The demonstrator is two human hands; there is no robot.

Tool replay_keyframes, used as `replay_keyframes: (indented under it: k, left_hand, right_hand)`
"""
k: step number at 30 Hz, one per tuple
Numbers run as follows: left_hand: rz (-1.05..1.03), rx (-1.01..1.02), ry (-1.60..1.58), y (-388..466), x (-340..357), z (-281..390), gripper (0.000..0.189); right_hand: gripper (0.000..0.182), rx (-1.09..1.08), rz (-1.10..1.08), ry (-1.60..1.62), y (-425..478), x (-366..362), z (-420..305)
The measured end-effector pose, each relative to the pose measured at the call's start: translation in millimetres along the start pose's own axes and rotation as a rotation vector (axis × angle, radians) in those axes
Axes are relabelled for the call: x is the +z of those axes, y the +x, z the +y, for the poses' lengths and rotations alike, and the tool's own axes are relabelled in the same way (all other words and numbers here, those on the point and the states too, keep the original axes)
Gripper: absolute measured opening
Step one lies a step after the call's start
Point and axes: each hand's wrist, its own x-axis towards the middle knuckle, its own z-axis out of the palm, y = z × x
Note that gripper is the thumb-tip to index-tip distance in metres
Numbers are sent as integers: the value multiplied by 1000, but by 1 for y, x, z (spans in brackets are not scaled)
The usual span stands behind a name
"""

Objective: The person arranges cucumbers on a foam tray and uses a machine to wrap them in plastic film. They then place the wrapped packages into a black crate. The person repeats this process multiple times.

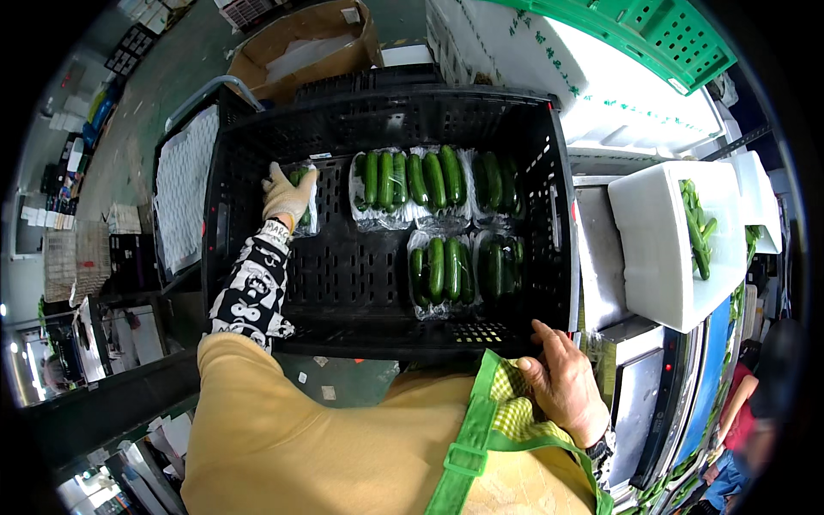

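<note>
My left hand (pixel 288 193), in a pale knitted glove, reaches into a black plastic crate (pixel 360 283) and grips a wrapped pack of cucumbers (pixel 311 212) near the crate's left wall. Toward the right side lie several more film-wrapped packs of cucumbers, three in the back row, such as this cucumber pack (pixel 385 183), and two in front of them, one being this cucumber pack (pixel 443 273). Bare, with fingers spread, my right hand (pixel 566 380) is by the crate's near right corner, holding nothing.
White foam netting (pixel 187 187) fills a container left of the crate. A cardboard box (pixel 309 51) stands behind it. To the right are a white foam box (pixel 669 257) with loose cucumbers and a metal-topped machine (pixel 637 386). Another person (pixel 737 412) is at the far right edge.
</note>
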Motion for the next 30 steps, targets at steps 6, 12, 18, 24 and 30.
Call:
replay_keyframes:
  k: [6,12,18,24,30]
  left_hand:
    - [60,42,278,-33,-12,10,91]
    - [242,257,519,-41,-17,55,75]
    - [116,785,-562,-6,77,52,51]
    - [-71,1113,-559,-154,108,198,53]
    - [-172,1241,-625,-227,101,246,55]
  right_hand:
    - [56,-6,24,-3,1,7,-8]
    - [60,130,83,77,-20,0,1]
    - [58,222,262,246,-50,4,20]
    - [56,400,342,314,-113,32,49]
    - [33,776,1147,622,-235,64,81]
